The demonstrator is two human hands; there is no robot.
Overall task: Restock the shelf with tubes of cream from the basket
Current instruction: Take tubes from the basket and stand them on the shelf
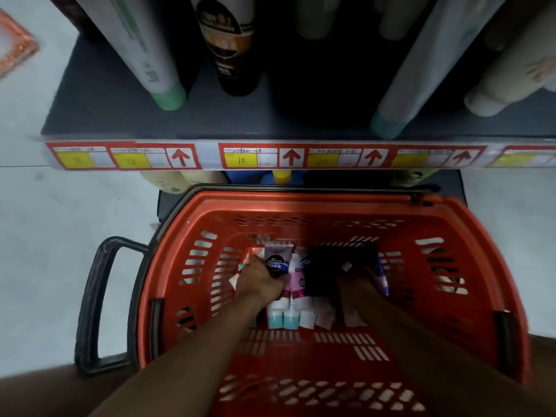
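Overhead, shelf [210, 118] bottles, price strip [270, 158], black handle [96, 299]

basket [469, 212] 1 | hands [261, 281] 2 | red arrows [181, 157] 4 | yellow tags [240, 160] 6

red slotted basket [469, 266], pink tube [296, 285], yellow shelf labels [240, 160] with red arrows

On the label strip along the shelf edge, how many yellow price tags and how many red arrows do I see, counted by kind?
Yellow price tags: 6 (the rightmost is cut by the picture edge)
Red arrows: 4
Total: 10
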